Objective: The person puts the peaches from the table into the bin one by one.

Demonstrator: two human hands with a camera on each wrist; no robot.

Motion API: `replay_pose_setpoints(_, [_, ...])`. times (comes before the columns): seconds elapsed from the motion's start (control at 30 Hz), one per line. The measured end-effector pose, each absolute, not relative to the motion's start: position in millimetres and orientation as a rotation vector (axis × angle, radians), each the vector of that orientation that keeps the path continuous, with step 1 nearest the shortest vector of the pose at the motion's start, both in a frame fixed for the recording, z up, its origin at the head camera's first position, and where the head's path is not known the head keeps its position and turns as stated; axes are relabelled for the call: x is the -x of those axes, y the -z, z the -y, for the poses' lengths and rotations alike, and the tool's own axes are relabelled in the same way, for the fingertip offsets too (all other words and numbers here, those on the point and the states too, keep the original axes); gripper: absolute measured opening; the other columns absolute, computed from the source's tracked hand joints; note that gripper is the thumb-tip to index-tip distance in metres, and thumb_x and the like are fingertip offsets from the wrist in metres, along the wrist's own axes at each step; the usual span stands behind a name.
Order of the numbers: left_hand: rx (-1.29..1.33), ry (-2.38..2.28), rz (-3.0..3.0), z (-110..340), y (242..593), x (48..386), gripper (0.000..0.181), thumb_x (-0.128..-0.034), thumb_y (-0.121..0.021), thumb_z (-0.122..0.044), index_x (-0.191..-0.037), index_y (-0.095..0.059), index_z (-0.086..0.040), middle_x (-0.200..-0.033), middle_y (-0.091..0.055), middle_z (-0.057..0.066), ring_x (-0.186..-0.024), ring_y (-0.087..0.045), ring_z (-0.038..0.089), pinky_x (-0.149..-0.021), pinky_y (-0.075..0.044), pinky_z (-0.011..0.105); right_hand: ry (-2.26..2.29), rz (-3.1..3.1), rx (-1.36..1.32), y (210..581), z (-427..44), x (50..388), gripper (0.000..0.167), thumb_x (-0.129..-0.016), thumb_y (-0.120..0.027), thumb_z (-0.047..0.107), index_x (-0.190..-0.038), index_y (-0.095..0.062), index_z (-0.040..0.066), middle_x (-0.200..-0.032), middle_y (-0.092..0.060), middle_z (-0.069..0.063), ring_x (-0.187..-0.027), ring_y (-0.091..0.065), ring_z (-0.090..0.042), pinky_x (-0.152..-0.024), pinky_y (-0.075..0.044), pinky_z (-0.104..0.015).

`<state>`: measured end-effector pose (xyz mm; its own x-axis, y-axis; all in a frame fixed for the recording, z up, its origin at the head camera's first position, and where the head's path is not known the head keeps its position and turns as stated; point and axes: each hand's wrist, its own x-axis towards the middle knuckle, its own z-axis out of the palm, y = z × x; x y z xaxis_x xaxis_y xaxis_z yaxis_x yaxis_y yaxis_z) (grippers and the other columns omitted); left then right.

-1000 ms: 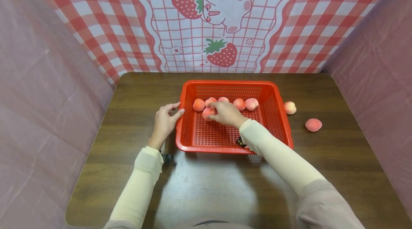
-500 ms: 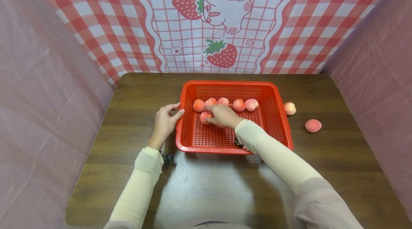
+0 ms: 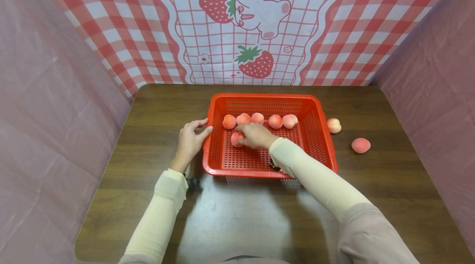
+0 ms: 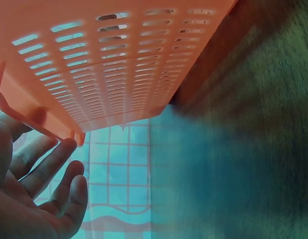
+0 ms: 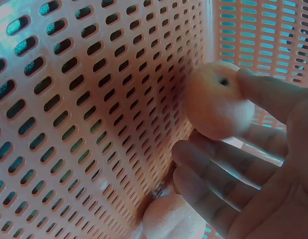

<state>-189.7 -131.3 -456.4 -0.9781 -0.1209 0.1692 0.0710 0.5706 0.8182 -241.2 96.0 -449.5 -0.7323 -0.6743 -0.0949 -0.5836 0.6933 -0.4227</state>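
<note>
A red plastic basket (image 3: 259,172) with slotted walls stands on the wooden table. My left hand (image 3: 190,140) holds its left rim, the thumb over the edge and the other fingers loosely bent outside. Inside the basket, my right hand (image 3: 256,135) grips a peach (image 3: 236,139) between thumb and fingers, close to the slotted floor. Behind it is a row of several peaches (image 3: 275,121), with a gap near the middle. In the right wrist view the held peach (image 5: 214,107) shows a small dark dimple, and another peach (image 5: 174,219) lies below the fingers.
To the right of the basket, a pale peach (image 3: 334,125) lies near its wall and a pinker peach (image 3: 361,145) farther out on the table (image 3: 393,198). A checked cloth (image 3: 130,29) hangs behind the table; pink cloth (image 3: 430,74) hangs at both sides.
My right hand has moved the peach slightly left and toward me, away from the back row. My left hand has stayed at the rim.
</note>
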Motion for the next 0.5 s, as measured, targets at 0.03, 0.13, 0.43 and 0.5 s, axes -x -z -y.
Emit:
replay_pose_setpoints(0.03, [-0.042,1.368,2.598,131.4,456.3,189.7,0.036,-0.0868,-0.073,-0.023,-0.117,-0.07,-0.005,-0.113,-0.071,0.018,-0.102,-0.064,0.038,-0.088,-0.054,0.047,0.553,-2.649,0.997,449.5,-96.5,240.8,0.009,-0.088,-0.07,0.02,-0.092,-0.064,0.015,-0.075,-0.056,0.002,-0.07,-0.051,-0.015,-0.069,-0.046,-0.03])
replay_pose_setpoints(0.13, [-0.048,1.368,2.606,131.4,455.5,189.4,0.036,-0.087,-0.073,-0.023,-0.118,-0.07,-0.005,-0.114,-0.07,0.018,-0.102,-0.064,0.038,-0.088,-0.054,0.047,0.591,-2.602,0.939,448.2,-98.8,239.0,0.006,-0.09,-0.068,0.02,-0.093,-0.064,0.017,-0.081,-0.06,0.005,-0.075,-0.054,-0.011,-0.073,-0.047,-0.027])
replay_pose_setpoints(0.43, [-0.037,1.36,2.604,130.8,455.3,189.3,0.036,-0.0867,-0.073,-0.024,-0.118,-0.07,-0.005,-0.114,-0.071,0.018,-0.101,-0.065,0.036,-0.087,-0.054,0.046,0.561,-2.625,0.976,450.8,-97.2,241.8,0.01,-0.089,-0.068,0.021,-0.084,-0.062,0.015,-0.07,-0.051,0.004,-0.067,-0.05,-0.013,-0.065,-0.044,-0.027])
replay_pose_setpoints(0.5, [-0.039,1.359,2.605,130.9,455.5,189.3,0.036,-0.0868,-0.073,-0.024,-0.117,-0.071,-0.005,-0.113,-0.071,0.018,-0.101,-0.065,0.036,-0.088,-0.054,0.046,0.513,-2.638,0.99,449.1,-97.3,243.2,0.011,-0.089,-0.069,0.023,-0.089,-0.062,0.015,-0.07,-0.05,0.004,-0.067,-0.049,-0.013,-0.065,-0.043,-0.029])
